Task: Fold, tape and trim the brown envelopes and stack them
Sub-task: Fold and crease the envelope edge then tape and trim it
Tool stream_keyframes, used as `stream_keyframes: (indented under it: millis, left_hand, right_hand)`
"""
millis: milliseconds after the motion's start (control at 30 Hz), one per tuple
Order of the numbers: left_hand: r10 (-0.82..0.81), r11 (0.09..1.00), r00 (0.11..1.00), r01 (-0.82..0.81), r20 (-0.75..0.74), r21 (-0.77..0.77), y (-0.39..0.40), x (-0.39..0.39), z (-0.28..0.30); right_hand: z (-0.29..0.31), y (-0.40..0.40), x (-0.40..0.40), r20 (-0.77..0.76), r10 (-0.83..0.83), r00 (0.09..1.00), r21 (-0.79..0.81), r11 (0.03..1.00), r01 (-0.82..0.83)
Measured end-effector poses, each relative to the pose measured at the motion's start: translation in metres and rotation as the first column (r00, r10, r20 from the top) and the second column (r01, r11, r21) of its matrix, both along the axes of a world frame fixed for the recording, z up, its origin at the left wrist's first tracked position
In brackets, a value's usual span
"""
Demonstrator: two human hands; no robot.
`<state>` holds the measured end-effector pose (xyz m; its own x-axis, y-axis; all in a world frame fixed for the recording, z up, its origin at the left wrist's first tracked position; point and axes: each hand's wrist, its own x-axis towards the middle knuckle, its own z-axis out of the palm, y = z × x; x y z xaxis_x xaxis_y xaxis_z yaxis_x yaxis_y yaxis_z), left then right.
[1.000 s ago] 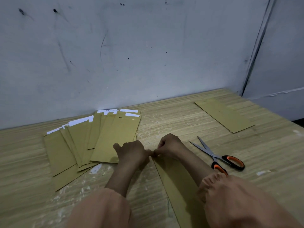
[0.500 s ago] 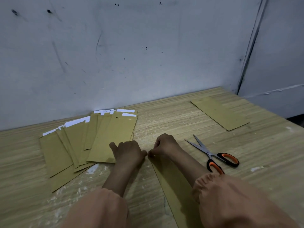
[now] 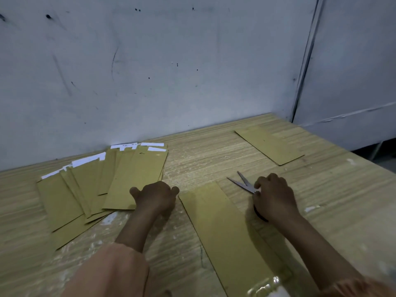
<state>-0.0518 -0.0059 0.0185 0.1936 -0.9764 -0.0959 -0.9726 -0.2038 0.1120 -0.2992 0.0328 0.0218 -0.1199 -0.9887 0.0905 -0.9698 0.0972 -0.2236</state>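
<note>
A long brown envelope (image 3: 222, 232) lies flat on the wooden table (image 3: 214, 159) between my arms, with shiny tape (image 3: 265, 286) at its near end. My right hand (image 3: 274, 198) has its fingers curled over the handles of the scissors (image 3: 243, 183), whose blades stick out to the upper left. Just left of the envelope's far corner sits my left hand (image 3: 155, 198), fingers curled; whether it pinches anything is hidden. Several brown envelopes (image 3: 96, 187) with white strips at their tops are fanned out at the left.
One more brown envelope (image 3: 269, 146) lies alone at the far right of the table. The grey wall (image 3: 150, 71) runs along the table's back edge. The table's right edge (image 3: 364, 163) drops off beside a second wall panel. White scraps and smears dot the wood.
My hands have come apart at the envelope's far end. The right hand moved right onto the scissors' handles, while the left stayed near the envelope's corner.
</note>
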Motion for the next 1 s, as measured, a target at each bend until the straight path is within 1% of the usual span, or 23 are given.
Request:
stream_keyframes:
  millis: [67, 133, 200, 333, 533, 600, 700, 767, 833, 933, 1000]
  left_hand:
    - [-0.003, 1.000, 1.000, 0.002, -0.011, -0.008, 0.001, 0.001, -0.001]
    - [-0.002, 1.000, 1.000, 0.002, -0.029, -0.011, 0.001, 0.004, -0.002]
    - [0.011, 1.000, 0.998, -0.011, -0.062, -0.012, 0.001, 0.006, -0.002]
    - [0.034, 0.999, 0.987, -0.036, -0.155, -0.014, 0.000, 0.009, -0.002]
    - [0.030, 0.999, 0.951, -0.032, -0.309, -0.001, -0.004, 0.012, -0.008]
    - [0.021, 1.000, 0.934, -0.018, -0.358, 0.010, -0.006, 0.016, -0.013]
    - [0.028, 1.000, 0.925, -0.025, -0.379, 0.013, -0.005, 0.016, -0.015]
    - [0.046, 0.999, 0.915, -0.048, -0.401, 0.005, -0.006, 0.018, -0.014]
    - [0.045, 0.999, 0.908, -0.049, -0.417, 0.002, -0.005, 0.019, -0.011]
    - [0.008, 1.000, 0.906, 0.000, -0.424, 0.019, -0.005, 0.019, -0.008]
    - [-0.019, 1.000, 0.906, 0.013, -0.423, -0.017, -0.006, 0.021, -0.010]
  right_hand:
    - [-0.002, 0.005, -0.009, 0.000, -0.042, 0.999, 0.077, 0.996, 0.042]
    - [-0.005, 0.006, -0.012, 0.048, -0.045, 0.998, 0.130, 0.991, 0.039]
    - [-0.005, 0.007, -0.012, 0.093, -0.056, 0.994, 0.145, 0.989, 0.042]
    - [-0.001, 0.009, -0.007, 0.021, -0.062, 0.998, 0.178, 0.982, 0.057]
    - [0.009, 0.009, -0.001, 0.083, -0.057, 0.995, 0.235, 0.971, 0.036]
    - [0.016, 0.011, -0.002, 0.151, -0.042, 0.988, 0.231, 0.973, 0.006]
    - [0.023, 0.015, 0.001, 0.331, 0.015, 0.943, 0.227, 0.969, -0.095]
    - [0.025, 0.017, 0.008, 0.488, 0.047, 0.872, 0.243, 0.952, -0.187]
    - [0.025, 0.019, 0.018, 0.623, 0.033, 0.782, 0.269, 0.929, -0.254]
    - [0.022, 0.019, 0.030, 0.701, -0.012, 0.713, 0.342, 0.883, -0.321]
    - [0.020, 0.019, 0.036, 0.732, -0.041, 0.681, 0.386, 0.848, -0.364]
